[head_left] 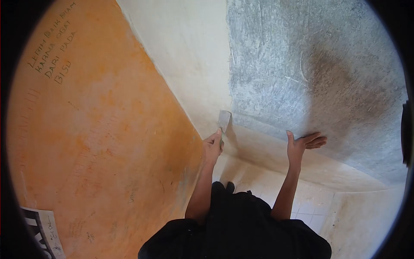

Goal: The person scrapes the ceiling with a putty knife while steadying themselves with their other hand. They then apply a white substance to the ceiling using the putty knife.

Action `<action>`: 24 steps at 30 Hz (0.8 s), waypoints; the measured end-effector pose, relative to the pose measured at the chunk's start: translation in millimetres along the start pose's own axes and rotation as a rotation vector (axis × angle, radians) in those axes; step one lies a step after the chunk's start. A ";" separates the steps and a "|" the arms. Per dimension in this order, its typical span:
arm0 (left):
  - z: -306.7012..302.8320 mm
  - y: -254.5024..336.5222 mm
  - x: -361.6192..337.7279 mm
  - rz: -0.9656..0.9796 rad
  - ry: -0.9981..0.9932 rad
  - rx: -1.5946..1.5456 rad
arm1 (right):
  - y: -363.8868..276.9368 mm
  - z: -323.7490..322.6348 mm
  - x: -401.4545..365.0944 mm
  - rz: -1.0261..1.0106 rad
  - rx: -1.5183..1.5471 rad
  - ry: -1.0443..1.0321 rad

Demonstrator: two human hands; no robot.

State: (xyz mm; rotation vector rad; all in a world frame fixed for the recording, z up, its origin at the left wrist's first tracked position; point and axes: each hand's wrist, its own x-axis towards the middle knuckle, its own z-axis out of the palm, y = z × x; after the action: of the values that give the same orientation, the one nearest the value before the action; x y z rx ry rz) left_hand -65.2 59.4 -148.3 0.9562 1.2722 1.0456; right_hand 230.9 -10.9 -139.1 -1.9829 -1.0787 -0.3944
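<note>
My left hand (pixel 213 146) is closed round the handle of a scraper (pixel 224 119), whose flat grey blade points up and lies against the pale wall strip (pixel 189 64), close to the edge of the rough grey surface (pixel 271 73). Most of the handle is hidden by my fingers. Further right, my right hand (pixel 302 144) has its thumb up and its fingers stretched to the right. It rests at the lower edge of the grey surface and holds nothing.
An orange wall (pixel 108 129) with handwriting fills the left side. A black and white poster (pixel 45 228) hangs at the lower left. White tiles (pixel 308 212) show below my right arm. A dark object (pixel 406 134) stands at the right edge.
</note>
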 end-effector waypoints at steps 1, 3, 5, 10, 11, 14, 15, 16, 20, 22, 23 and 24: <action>-0.7 3.8 2.3 0.002 0.002 -0.001 | 0.2 0.6 -2.2 -0.019 -0.018 0.008; -6.0 7.8 5.9 0.113 -0.040 -0.042 | 1.2 1.8 -3.1 0.007 -0.014 -0.010; -9.0 -0.6 3.4 0.085 -0.031 -0.042 | 2.7 0.1 -5.0 0.031 -0.016 -0.024; -2.5 18.1 4.1 0.031 -0.049 -0.053 | 3.1 -0.6 -3.9 0.046 -0.022 -0.047; -5.4 18.4 5.0 0.047 -0.043 -0.038 | 1.2 2.1 -2.5 0.048 -0.017 -0.047; -8.6 -1.8 -1.4 0.019 -0.026 -0.021 | 2.0 -1.5 -4.4 0.015 -0.007 -0.020; -5.5 -5.0 0.7 -0.002 -0.017 -0.025 | 2.6 -0.7 -4.6 -0.010 -0.012 -0.007; -0.7 11.5 4.3 0.009 -0.022 -0.028 | -0.5 0.3 -2.2 -0.032 -0.016 0.010; 4.6 77.6 3.8 0.201 -0.029 -0.064 | -6.7 -6.7 -6.9 0.040 0.026 -0.042; 7.8 78.1 8.2 0.281 -0.064 -0.145 | 1.3 -1.1 -3.7 0.006 0.016 -0.025; 3.2 44.8 9.3 0.246 -0.043 -0.098 | 2.0 -0.9 -2.3 0.006 0.020 -0.007; -0.8 14.3 9.5 0.207 -0.022 -0.049 | 1.8 -1.3 -3.5 0.012 0.012 -0.020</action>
State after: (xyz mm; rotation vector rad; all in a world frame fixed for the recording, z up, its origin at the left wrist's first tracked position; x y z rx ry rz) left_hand -67.0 72.3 -137.2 1.0760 1.1415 1.2174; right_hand 230.5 -14.4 -141.3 -1.9860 -1.0785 -0.3620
